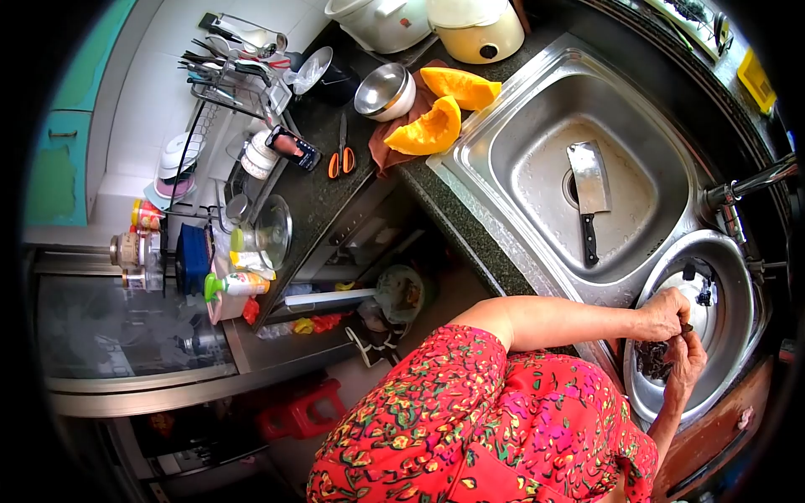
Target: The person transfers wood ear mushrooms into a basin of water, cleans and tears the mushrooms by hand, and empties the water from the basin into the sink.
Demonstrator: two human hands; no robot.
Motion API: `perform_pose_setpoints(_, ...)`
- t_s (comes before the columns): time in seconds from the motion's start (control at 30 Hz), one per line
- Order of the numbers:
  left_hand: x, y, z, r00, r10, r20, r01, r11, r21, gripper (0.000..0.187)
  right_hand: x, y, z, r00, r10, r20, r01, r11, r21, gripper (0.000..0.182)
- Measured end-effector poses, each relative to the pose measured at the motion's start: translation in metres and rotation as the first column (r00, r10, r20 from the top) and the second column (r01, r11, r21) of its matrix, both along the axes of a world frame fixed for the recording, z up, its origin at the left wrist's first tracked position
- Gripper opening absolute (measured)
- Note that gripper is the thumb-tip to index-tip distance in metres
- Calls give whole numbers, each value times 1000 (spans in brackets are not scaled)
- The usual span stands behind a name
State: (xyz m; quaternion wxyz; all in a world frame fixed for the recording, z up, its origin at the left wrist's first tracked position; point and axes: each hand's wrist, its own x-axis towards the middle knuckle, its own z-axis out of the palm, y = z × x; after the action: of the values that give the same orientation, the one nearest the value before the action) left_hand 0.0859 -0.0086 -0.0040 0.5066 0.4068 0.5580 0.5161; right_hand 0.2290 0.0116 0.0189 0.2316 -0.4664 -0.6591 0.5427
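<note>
My left hand (664, 315) and my right hand (688, 362) meet over a metal basin (734, 293) at the right. Their fingers are pinched together on a small dark piece (687, 329) between them. More dark, wet-looking pieces (652, 359) lie in the basin below my hands, partly hidden by them. A pale plate or bowl (713, 323) also shows inside the basin. Beside the basin, a cleaver (592, 189) with a black handle lies in the steel sink (537, 159), its blade over the drain.
Two orange pumpkin pieces (429, 130) sit on a brown cloth near a metal bowl (384, 90). Orange-handled scissors (342, 159) lie on the dark counter. The faucet (750, 183) reaches over the sink's right edge. Two cookers stand at the back, a dish rack (226, 101) at the left.
</note>
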Motion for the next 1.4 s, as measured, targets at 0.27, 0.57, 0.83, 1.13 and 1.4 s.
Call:
perform_pose_setpoints(0.27,-3,-2,4,999,-40,14,40,999,-31,18,2,1,1,992,59,114,-75,987,142,17)
perform_pose_setpoints(0.57,15,5,-3,985,117,-126,-113,993,38,13,-2,5,0,991,28,133,-48,988,149,10)
perform_pose_setpoints(0.83,12,0,7,963,202,-179,-167,967,192,14,-7,3,-8,996,-16,88,-27,886,464,11)
perform_pose_setpoints(1.13,13,-2,4,993,40,108,-63,973,220,15,13,-5,-19,984,-80,161,-27,821,570,12)
perform_pose_setpoints(1.4,-3,11,22,950,-42,310,-1,991,136,10,46,31,-30,882,-336,-332,324,942,-93,9)
